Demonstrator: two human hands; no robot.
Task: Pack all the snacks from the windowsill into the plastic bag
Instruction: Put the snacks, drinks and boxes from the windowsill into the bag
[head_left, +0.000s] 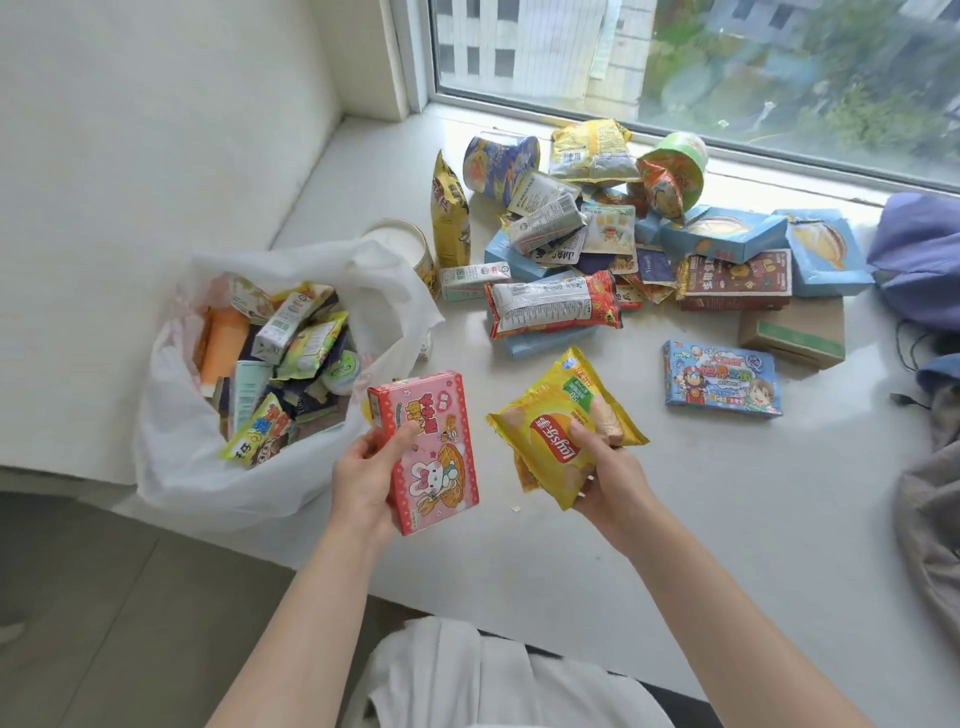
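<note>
Gripping a pink box (441, 457), the left hand (363, 478) hovers beside the plastic bag (182, 467); the right hand (613, 478) grips a yellow chip packet (550, 441). Other snacks (597, 249) crowd the windowsill (675, 519), overlapping, some half hidden.

Left hand (363, 473): curled round the pink box (441, 467), thumb laid on its front face, fingers hidden behind it.
Right hand (610, 467): closed on the yellow chip bag (550, 441), thumb pressed on top.
Forearms: bare, stretched forward, angled slightly inward.
Hands: held side by side, not touching.
</note>
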